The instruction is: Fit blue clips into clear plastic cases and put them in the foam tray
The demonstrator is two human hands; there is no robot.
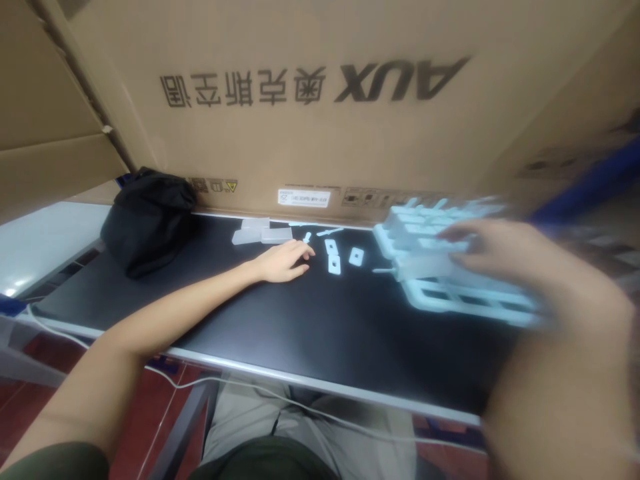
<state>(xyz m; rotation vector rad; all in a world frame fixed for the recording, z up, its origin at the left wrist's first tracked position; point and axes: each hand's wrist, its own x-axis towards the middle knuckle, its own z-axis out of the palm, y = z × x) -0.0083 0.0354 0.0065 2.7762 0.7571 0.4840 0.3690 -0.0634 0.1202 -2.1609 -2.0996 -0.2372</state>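
Observation:
My left hand [283, 261] rests on the black tabletop [300, 327], fingers loosely curled and pointing right, nothing visibly in it. Just right of its fingertips lie small white plastic pieces [334, 257] and a few thin white strips [327, 233]. My right hand [505, 257], smeared by motion, lies over a pale white-blue plastic frame [450, 280] with several slots, which sits at the right of the table. Whether its fingers grip the frame I cannot tell.
A big brown cardboard box [320, 100] with printing stands along the table's back edge. A black cloth bundle [147, 220] lies at the back left. Flat clear plastic pieces [263, 233] lie near the box. A white cable [260, 393] runs under the front edge.

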